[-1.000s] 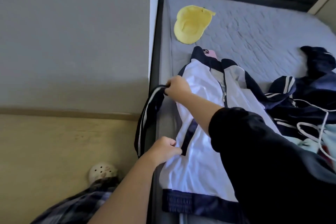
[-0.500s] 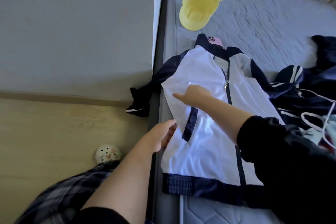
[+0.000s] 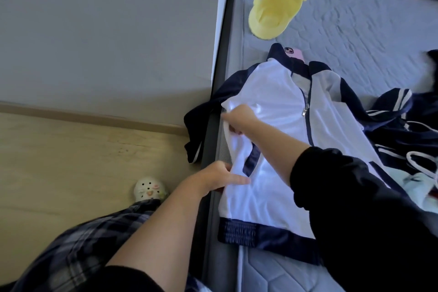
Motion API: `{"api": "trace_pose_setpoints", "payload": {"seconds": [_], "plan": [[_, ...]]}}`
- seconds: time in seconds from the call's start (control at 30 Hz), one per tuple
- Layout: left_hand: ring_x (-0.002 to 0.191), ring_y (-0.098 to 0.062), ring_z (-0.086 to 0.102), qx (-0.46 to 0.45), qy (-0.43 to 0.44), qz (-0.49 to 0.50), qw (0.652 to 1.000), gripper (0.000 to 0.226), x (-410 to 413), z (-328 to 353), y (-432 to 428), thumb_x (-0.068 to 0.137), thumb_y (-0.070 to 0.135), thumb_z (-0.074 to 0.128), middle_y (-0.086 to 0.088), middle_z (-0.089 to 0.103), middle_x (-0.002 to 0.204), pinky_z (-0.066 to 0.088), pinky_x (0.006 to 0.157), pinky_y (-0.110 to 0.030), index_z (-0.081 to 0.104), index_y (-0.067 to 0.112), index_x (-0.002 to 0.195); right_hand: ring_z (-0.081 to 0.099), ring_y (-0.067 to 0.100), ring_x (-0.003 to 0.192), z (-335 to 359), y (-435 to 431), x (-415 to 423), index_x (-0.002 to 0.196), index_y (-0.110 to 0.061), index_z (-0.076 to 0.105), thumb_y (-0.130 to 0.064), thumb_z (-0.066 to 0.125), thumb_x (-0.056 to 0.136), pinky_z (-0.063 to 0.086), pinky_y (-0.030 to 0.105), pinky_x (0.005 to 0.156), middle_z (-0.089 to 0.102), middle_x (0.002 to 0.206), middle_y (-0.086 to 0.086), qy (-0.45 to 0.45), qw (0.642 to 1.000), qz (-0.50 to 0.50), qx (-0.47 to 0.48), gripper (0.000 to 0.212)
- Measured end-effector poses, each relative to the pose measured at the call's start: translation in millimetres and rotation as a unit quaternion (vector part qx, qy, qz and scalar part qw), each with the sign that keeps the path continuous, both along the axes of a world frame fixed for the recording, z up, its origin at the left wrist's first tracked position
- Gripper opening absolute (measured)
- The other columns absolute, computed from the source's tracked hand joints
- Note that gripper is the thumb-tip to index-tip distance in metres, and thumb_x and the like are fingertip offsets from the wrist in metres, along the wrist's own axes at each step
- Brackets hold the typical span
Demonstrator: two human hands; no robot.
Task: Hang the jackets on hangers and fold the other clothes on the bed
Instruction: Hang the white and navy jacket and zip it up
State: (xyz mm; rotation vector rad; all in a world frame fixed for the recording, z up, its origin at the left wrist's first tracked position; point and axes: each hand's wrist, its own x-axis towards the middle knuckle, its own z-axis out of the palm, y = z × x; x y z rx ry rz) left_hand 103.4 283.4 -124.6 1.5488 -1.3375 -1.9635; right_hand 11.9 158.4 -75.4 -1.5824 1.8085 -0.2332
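Quilted grey bed (image 3: 355, 38) is being used as the working surface, with a pale wall and a wooden floor to its left. A white and navy jacket (image 3: 279, 106) is lying front-up along the bed's left edge, zip partly closed, and its navy sleeve (image 3: 196, 130) is hanging over that edge toward the floor.

The jacket's near side is being gripped at two places. White fabric below the shoulder is being pinched by the curled fingers of the right hand (image 3: 239, 118). The edge beside the navy pocket trim is being held by the left hand (image 3: 220, 175), thumb laid flat on top and fingers curled at the fold.

No hanger is being shown, so the jacket is probably being straightened before hanging. To do this well, the side should be drawn taut evenly between both grips. The dangling sleeve should be brought back onto the bed so its weight is not dragging the garment off.

A pink phone (image 3: 295, 53) is lying partly under the collar, near a yellow cap (image 3: 272, 13), and should be minded when the jacket is lifted. Dark clothes (image 3: 403, 125) are heaped to the right.
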Motion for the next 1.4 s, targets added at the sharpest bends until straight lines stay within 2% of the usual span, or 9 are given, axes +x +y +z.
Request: {"api": "trace_pose_setpoints", "payload": {"seconds": [0.1, 0.27, 0.57, 0.7, 0.83, 1.0, 1.1, 1.23, 1.4], "plan": [[0.068, -0.011, 0.065, 0.072, 0.064, -0.005, 0.995, 0.032, 6, 7, 7, 0.082, 0.036, 0.074, 0.0, 0.069, 0.077, 0.052, 0.061, -0.023, 0.062, 0.01, 0.096, 0.06, 0.018, 0.047, 11, 0, 10, 0.071, -0.002, 0.057, -0.024, 0.057, 0.095, 0.049, 0.025, 0.049, 0.063, 0.058, 0.011, -0.248, 0.96, -0.085, 0.095, 0.032], [0.061, -0.016, 0.06, 0.074, -0.073, 0.03, 0.994, 0.062, 17, 1, 16, 0.077, 0.066, 0.063, 0.0, 0.057, 0.067, 0.057, 0.068, -0.031, 0.06, 0.008, 0.099, 0.066, 0.022, 0.078, 0, 25, -1, 0.104, -0.003, 0.061, -0.018, 0.048, 0.096, 0.054, 0.031, 0.072, 0.07, 0.089, 0.01, -0.062, 0.983, 0.127, 0.115, 0.021], [0.039, -0.008, 0.052, 0.199, -0.008, -0.045, 0.979, 0.019, 4, 15, 31, 0.092, 0.019, 0.061, -0.001, 0.059, 0.051, 0.042, 0.041, -0.016, 0.054, 0.009, 0.077, 0.055, 0.026, 0.081, -3, 50, -51, 0.091, -0.008, 0.061, -0.022, 0.044, 0.088, 0.042, 0.03, 0.064, 0.057, 0.085, 0.005, 0.143, 0.979, 0.136, -0.045, 0.022], [0.062, -0.015, 0.063, 0.013, -0.171, 0.06, 0.983, 0.041, -8, 20, 26, 0.086, 0.05, 0.062, -0.002, 0.065, 0.07, 0.049, 0.057, -0.023, 0.061, 0.009, 0.08, 0.057, 0.022, 0.097, -14, 86, -81, 0.122, -0.014, 0.05, -0.027, 0.053, 0.093, 0.046, 0.031, 0.081, 0.052, 0.111, 0.0, 0.032, 0.986, 0.163, -0.033, 0.032], [0.076, -0.029, 0.067, 0.016, -0.149, 0.152, 0.977, 0.025, -10, 27, 27, 0.089, 0.028, 0.055, -0.012, 0.067, 0.087, 0.054, 0.064, -0.032, 0.063, 0.005, 0.095, 0.059, 0.018, 0.086, -17, 136, -95, 0.099, -0.019, 0.056, -0.047, 0.058, 0.089, 0.047, 0.031, 0.079, 0.058, 0.094, -0.005, -0.052, 0.981, 0.182, -0.032, 0.03], [0.033, -0.01, 0.05, 0.024, -0.139, 0.211, 0.967, 0.02, -10, 41, 34, 0.091, 0.013, 0.047, -0.006, 0.059, 0.051, 0.037, 0.035, -0.015, 0.056, 0.003, 0.077, 0.036, 0.018, 0.125, -32, 191, -129, 0.144, -0.025, 0.025, -0.056, 0.072, 0.063, 0.027, 0.034, 0.109, 0.035, 0.138, -0.004, 0.215, 0.848, 0.484, -0.019, 0.099], [0.035, -0.016, 0.048, -0.088, -0.208, 0.173, 0.959, 0.029, -17, 43, 38, 0.088, 0.015, 0.048, -0.005, 0.053, 0.048, 0.035, 0.041, -0.018, 0.046, 0.011, 0.059, 0.04, 0.022, 0.123, -36, 200, -135, 0.138, -0.02, 0.036, -0.035, 0.067, 0.07, 0.034, 0.037, 0.104, 0.04, 0.137, -0.001, 0.27, 0.838, 0.467, -0.085, 0.076], [0.049, -0.015, 0.041, -0.287, -0.327, -0.011, 0.9, 0.054, -30, 54, 51, 0.083, 0.056, 0.057, 0.006, 0.038, 0.049, 0.027, 0.049, -0.027, 0.033, 0.019, 0.052, 0.056, 0.029, 0.1, -25, 198, -133, 0.098, -0.015, 0.059, -0.015, 0.052, 0.08, 0.04, 0.031, 0.078, 0.064, 0.104, 0.008, 0.138, 0.937, 0.308, -0.088, 0.018], [0.082, -0.02, 0.053, -0.395, -0.46, -0.253, 0.754, 0.052, -42, 47, 74, 0.069, 0.074, 0.057, 0.006, 0.051, 0.083, 0.029, 0.057, -0.03, 0.047, 0.024, 0.079, 0.06, 0.026, 0.098, -6, 184, -137, 0.104, -0.009, 0.067, -0.001, 0.047, 0.084, 0.046, 0.033, 0.084, 0.068, 0.103, 0.011, 0.037, 0.981, 0.186, -0.044, 0.029]]}}
